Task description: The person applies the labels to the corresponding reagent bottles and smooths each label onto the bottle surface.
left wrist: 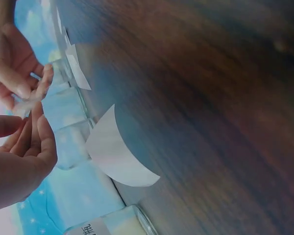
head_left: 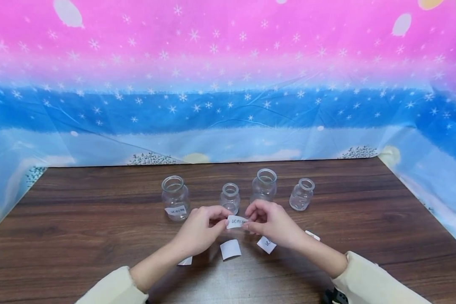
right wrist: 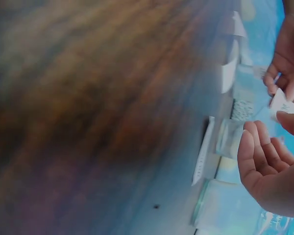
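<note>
Both hands hold one small white label [head_left: 235, 221] with handwriting on it, raised in front of the jars. My left hand [head_left: 202, 228] pinches its left end between thumb and fingers. At the opposite end, my right hand [head_left: 276, 223] pinches it the same way. Just behind the label stands a small glass jar [head_left: 230, 199], its lower part overlapped by the hands. A larger glass jar [head_left: 264, 185] is behind the right hand. Below the label, a blank, curled white paper piece [head_left: 230, 249] lies on the table.
At the left stands a large glass jar [head_left: 175, 190] bearing a handwritten label [head_left: 176, 210]. A small unlabelled jar [head_left: 302, 195] is at the right. Another written label [head_left: 267, 244] lies near the right hand; more paper pieces are partly hidden by the forearms. Printed cloth [head_left: 228, 143] hangs behind the table.
</note>
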### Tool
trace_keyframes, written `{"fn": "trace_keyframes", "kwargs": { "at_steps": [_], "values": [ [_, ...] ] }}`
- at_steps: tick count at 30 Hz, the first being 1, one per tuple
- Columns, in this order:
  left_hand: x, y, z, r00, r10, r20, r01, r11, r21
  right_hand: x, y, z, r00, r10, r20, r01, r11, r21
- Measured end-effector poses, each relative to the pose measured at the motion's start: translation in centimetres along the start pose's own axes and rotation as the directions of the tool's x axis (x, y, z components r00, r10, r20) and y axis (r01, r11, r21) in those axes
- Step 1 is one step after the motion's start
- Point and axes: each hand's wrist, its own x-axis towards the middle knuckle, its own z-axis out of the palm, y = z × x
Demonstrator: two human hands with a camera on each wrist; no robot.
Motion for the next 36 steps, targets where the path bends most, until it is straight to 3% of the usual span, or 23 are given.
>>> {"fn": "trace_keyframes", "kwargs": {
  "at_steps": [5,10,13,23,29,36],
  "values": [
    [-0.1,-0.2,-0.2,1.000,0.013,0.012,-0.012,0.999,-0.035,0.0,0.3,0.2,1.000,-0.005,-0.002,0.005,1.000,-0.006],
    [0.0,-0.3,-0.3,0.999,0.020,-0.033,-0.021,1.000,-0.005,0.2,0.2,0.2,0.999,-0.032,0.003,0.032,0.999,-0.003],
    [0.2,-0.4,-0.4,0.998,0.031,-0.058,-0.029,0.999,0.034,0.4,0.1,0.2,0.999,-0.039,-0.014,0.039,0.998,-0.053],
    [1.0,-0.8,-0.3,0.991,-0.029,-0.130,0.045,0.992,0.119,1.6,0.3,0.9,0.991,-0.075,-0.112,0.042,0.960,-0.275],
    [1.5,-1.5,-0.1,0.988,-0.012,-0.151,0.042,0.980,0.194,2.2,0.4,1.3,0.992,-0.041,-0.119,0.004,0.956,-0.295],
    [1.7,-1.9,0.0,0.979,-0.037,-0.202,0.089,0.962,0.258,3.0,0.7,1.4,0.993,-0.044,-0.110,0.006,0.947,-0.321]
  ]
}}
